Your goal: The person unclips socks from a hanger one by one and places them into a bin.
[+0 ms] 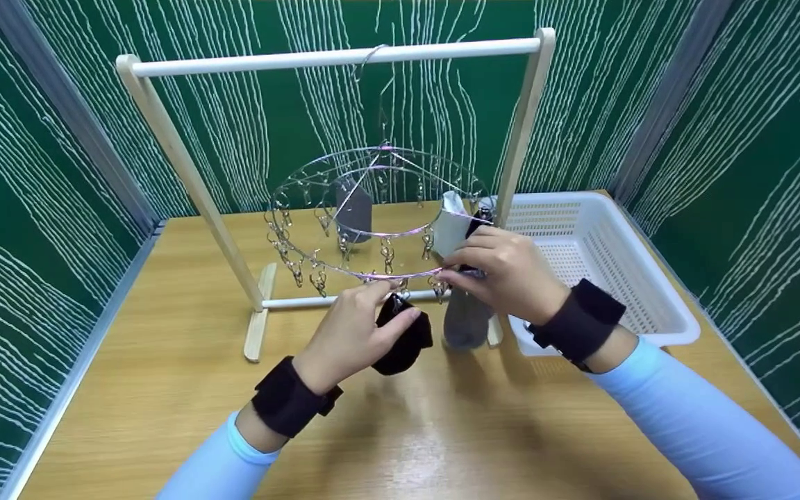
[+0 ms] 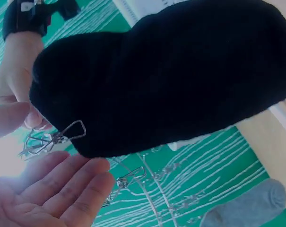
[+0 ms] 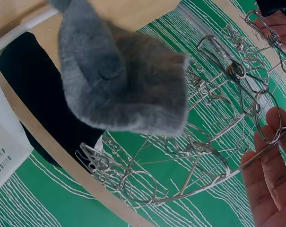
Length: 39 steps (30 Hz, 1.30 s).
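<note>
A round metal clip hanger (image 1: 389,234) bears several socks. At its front a black sock (image 1: 403,344) hangs from a clip (image 2: 55,137). My left hand (image 1: 355,332) is beside that clip, its fingers (image 2: 81,189) extended and the thumb apart from them. My right hand (image 1: 511,267) pinches the hanger's front ring between thumb and fingers (image 3: 270,165). Below it hangs a grey sock (image 1: 467,323), its open cuff showing in the right wrist view. A second black sock (image 3: 36,90) and a white sock (image 1: 450,229) hang at the right, partly hidden. A darker grey sock (image 1: 353,208) hangs at the back.
The hanger's hook sits over the white bar (image 1: 268,64) of a wooden stand (image 1: 185,173). A white plastic basket (image 1: 650,292) is on the right of the wooden table (image 1: 185,417). Green walls (image 1: 205,104) with white lines surround the table.
</note>
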### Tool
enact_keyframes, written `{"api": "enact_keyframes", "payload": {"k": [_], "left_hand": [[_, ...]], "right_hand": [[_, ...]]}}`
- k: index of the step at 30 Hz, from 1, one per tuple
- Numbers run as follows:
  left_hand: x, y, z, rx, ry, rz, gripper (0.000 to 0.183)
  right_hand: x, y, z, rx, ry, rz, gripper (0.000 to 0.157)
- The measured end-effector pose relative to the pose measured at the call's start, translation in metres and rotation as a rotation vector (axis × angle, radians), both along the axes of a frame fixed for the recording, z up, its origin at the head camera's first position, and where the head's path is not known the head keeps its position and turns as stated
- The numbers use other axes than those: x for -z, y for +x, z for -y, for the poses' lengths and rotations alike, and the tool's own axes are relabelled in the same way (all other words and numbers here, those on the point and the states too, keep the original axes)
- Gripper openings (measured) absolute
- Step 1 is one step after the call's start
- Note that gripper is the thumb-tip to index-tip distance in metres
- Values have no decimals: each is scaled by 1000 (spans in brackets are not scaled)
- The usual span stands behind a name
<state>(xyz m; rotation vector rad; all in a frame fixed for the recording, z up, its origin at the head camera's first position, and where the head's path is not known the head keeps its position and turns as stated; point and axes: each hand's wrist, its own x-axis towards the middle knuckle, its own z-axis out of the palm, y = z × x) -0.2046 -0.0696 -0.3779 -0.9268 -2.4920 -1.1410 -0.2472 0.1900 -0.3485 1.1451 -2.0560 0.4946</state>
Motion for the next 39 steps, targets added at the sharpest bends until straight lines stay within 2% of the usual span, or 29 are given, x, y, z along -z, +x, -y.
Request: {"api": "enact_keyframes", "payload": {"k": [3, 9, 16, 25, 32, 39], "left_hand": [[-1, -4, 1, 31, -11, 31, 22], [-2, -9, 5, 105, -20, 95, 36], [-1, -10, 9, 105, -4, 156, 34], [2, -10, 10, 97, 38, 114, 20], [2, -10, 11, 120, 50, 146, 19], [3, -11, 8, 99, 76, 137, 20]], "right_hand": [[0, 1, 1, 11, 12, -8, 20], [0, 1, 1, 13, 22, -17, 20], [3, 1, 2, 8, 32, -13, 22], [4, 1, 1, 14, 34, 0, 22], [3, 2, 2, 10, 29, 4, 20], [3, 2, 2, 7, 27, 7, 21]]}}
